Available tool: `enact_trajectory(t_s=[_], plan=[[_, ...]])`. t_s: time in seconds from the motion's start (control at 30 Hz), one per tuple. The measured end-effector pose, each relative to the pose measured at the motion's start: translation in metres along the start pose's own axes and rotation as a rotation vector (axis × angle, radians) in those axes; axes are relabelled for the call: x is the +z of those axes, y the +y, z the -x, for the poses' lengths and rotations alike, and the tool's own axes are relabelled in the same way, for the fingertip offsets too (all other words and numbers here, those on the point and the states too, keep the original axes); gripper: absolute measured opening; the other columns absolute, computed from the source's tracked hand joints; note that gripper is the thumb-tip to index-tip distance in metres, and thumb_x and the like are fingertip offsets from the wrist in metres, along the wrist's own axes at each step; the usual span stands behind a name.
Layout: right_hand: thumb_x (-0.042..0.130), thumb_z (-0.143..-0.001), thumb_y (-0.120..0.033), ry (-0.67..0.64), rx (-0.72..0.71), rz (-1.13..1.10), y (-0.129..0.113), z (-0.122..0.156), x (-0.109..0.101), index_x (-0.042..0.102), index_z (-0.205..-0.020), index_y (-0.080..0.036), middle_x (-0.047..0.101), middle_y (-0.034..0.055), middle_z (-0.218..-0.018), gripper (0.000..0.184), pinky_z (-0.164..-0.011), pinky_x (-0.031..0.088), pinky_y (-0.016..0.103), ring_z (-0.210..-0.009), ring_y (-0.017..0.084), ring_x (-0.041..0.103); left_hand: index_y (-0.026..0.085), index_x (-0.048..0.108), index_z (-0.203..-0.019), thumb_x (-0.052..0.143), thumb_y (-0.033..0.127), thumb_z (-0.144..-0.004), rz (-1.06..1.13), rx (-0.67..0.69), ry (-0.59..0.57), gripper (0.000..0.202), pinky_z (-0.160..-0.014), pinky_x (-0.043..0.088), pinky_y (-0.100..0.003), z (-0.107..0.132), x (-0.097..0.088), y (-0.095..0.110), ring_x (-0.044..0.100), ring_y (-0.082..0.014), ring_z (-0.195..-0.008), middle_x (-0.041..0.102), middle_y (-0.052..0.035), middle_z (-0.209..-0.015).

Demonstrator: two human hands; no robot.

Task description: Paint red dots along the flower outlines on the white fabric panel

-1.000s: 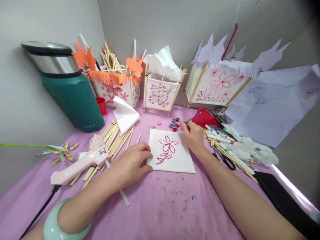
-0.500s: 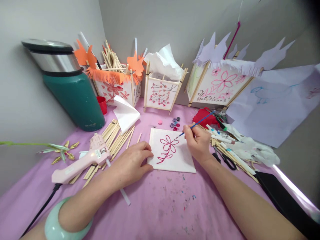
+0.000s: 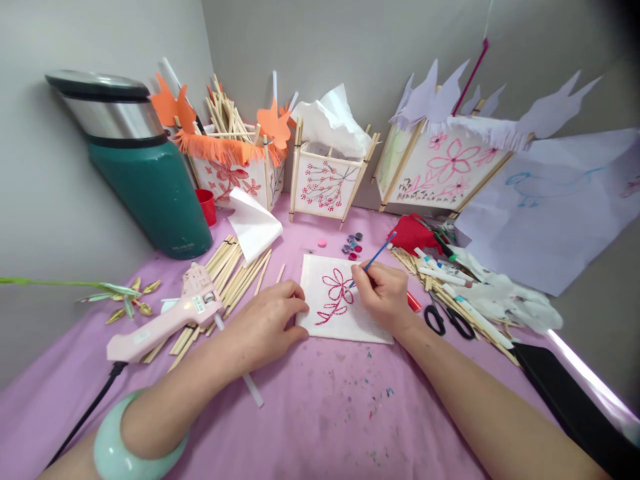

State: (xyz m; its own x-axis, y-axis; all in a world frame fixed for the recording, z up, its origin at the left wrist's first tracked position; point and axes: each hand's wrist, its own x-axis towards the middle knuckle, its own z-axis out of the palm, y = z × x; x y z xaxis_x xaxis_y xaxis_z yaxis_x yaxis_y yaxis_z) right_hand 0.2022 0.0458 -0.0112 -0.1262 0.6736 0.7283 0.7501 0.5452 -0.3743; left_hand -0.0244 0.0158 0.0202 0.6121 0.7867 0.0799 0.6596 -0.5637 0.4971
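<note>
A white square panel [image 3: 320, 267] lies on the purple cloth, with a flower, stem and leaves outlined in dark pink. In my right hand [image 3: 383, 293] is a thin blue paintbrush [image 3: 381, 251], pinched between thumb and fingers and slanting down. Its tip is at the right-hand petals of the drawn flower. My left hand [image 3: 273, 320] rests at the panel's left edge, curved fingers and thumb holding that edge down. Just behind the panel sit several small pots of paint [image 3: 353, 247] and a pink disc [image 3: 323, 243].
At left stand a green bottle [image 3: 150, 193], a pink glue gun [image 3: 165, 320] and bundled sticks [image 3: 245, 280]. Decorated lanterns [image 3: 324, 187] line the wall. Scissors [image 3: 450, 320], a red cloth [image 3: 413, 232], markers [image 3: 445, 275] and a black object [image 3: 560, 393] lie at right.
My right hand has moved left and down over the panel, bringing the brush tip from above the flower's right side onto its petals. My left hand stays at the edge.
</note>
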Motion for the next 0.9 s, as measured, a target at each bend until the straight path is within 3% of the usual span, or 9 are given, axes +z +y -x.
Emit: enact_trajectory(t_s=[0.5, 0.67, 0.9], plan=[[0.052, -0.083, -0.022, -0.016, 0.011, -0.002, -0.011, 0.001, 0.0, 0.031, -0.048, -0.02, 0.032, -0.0051, -0.044, 0.041, -0.045, 0.025, 0.025, -0.041, 0.007, 0.032, 0.02, 0.068, -0.092, 0.061, 0.021, -0.077, 0.006, 0.009, -0.012, 0.017, -0.08, 0.045, -0.031, 0.0, -0.002, 0.001, 0.057, -0.0184, -0.09, 0.058, -0.0054, -0.102], [0.051, -0.083, -0.023, 0.03, 0.053, 0.027, -0.005, 0.0, -0.001, 0.034, -0.048, -0.02, 0.035, -0.0042, -0.046, 0.039, -0.046, 0.025, 0.026, -0.042, 0.008, 0.032, 0.02, 0.067, -0.093, 0.061, 0.021, -0.076, 0.005, 0.002, -0.002, 0.018, -0.08, 0.045, -0.032, 0.0, 0.0, 0.0, 0.057, -0.0186, -0.09, 0.058, -0.0052, -0.104], [0.049, -0.084, -0.025, -0.004, 0.024, 0.06, -0.002, 0.0, 0.0, 0.031, -0.05, -0.02, 0.031, -0.0046, -0.046, 0.039, -0.046, 0.025, 0.026, -0.042, 0.008, 0.031, 0.02, 0.067, -0.092, 0.061, 0.022, -0.077, 0.004, 0.019, 0.007, 0.017, -0.081, 0.045, -0.033, 0.0, 0.001, -0.001, 0.057, -0.019, -0.09, 0.058, -0.0055, -0.103]])
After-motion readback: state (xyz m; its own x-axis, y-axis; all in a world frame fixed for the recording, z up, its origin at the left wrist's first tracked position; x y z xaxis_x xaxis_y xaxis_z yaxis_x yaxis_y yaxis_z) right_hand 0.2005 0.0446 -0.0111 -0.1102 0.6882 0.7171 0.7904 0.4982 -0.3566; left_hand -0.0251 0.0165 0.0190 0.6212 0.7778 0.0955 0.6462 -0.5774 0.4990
